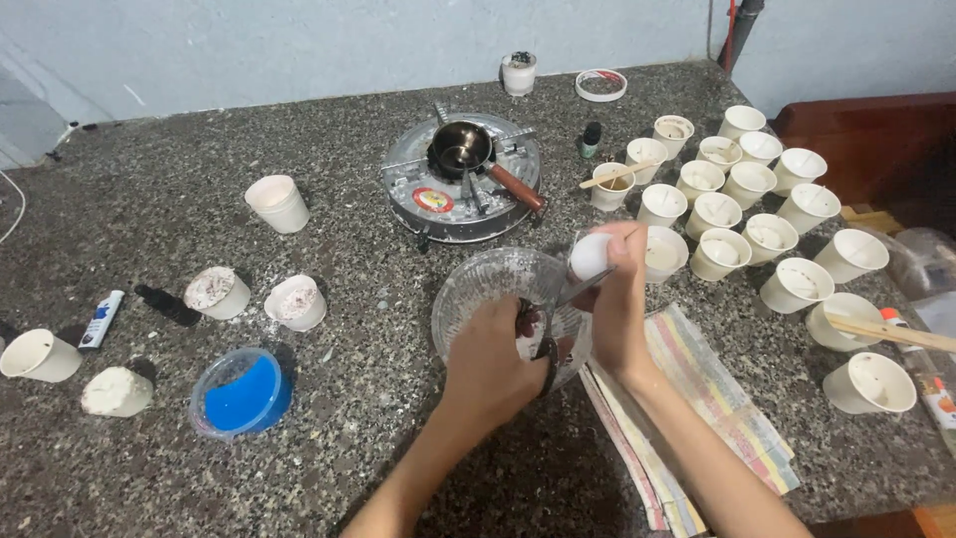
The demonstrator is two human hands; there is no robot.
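Both hands work over the clear glass bowl [498, 284] just in front of the stove [463, 184]: right hand [617, 299] clamped round a white cup [590, 256], left hand [493, 364] gripping scissors [543, 339].

speckled stone counter [149, 199] carries white cups [747, 184], stove [463, 179], blue tub [241, 394], striped cloth [712, 399].

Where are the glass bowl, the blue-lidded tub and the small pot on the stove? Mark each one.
glass bowl [478, 284]: head view, on its bare left inner wall.
blue-lidded tub [242, 396]: head view, on the middle of the blue lid.
small pot [459, 149]: head view, on its dark inside.
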